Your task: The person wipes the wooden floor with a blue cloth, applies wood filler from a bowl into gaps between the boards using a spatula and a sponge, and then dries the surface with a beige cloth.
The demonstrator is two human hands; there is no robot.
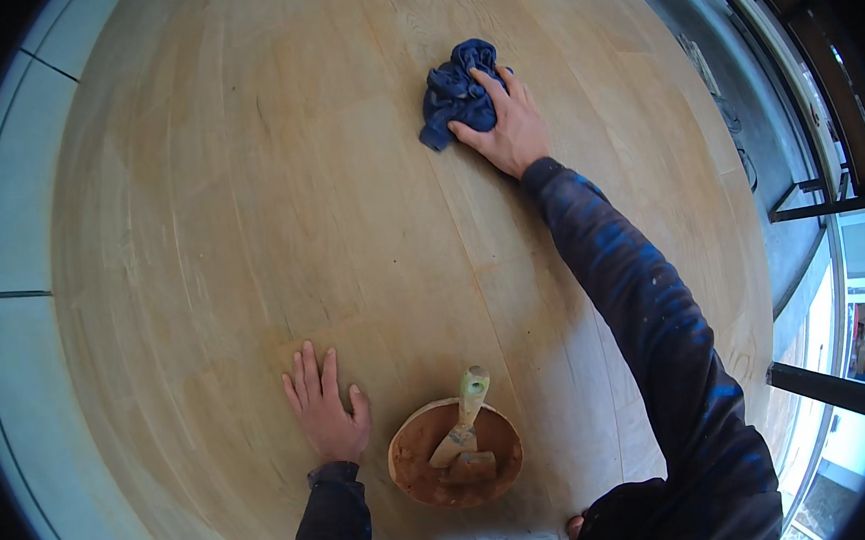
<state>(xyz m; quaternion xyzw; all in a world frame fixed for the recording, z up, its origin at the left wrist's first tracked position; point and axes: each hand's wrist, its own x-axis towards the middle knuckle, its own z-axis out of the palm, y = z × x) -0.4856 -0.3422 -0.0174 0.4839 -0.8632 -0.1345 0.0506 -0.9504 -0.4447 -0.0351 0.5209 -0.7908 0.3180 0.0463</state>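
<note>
My right hand (506, 124) reaches far across a large pale wooden board (246, 183) and presses down on a crumpled dark blue cloth (455, 93), its fingers over the cloth's right side. My left hand (323, 403) lies flat on the board near me, fingers spread, holding nothing. Just right of it stands a round bowl (405, 452) smeared with reddish-brown paste. A flat putty knife (464, 433) with a light handle leans inside the bowl, handle pointing away from me.
The board spans most of the view and lies on a floor of large pale tiles (8, 229), seen at the left. Along the right run a grey floor strip (741, 98), dark metal rails (819, 62) and a dark beam (832, 393).
</note>
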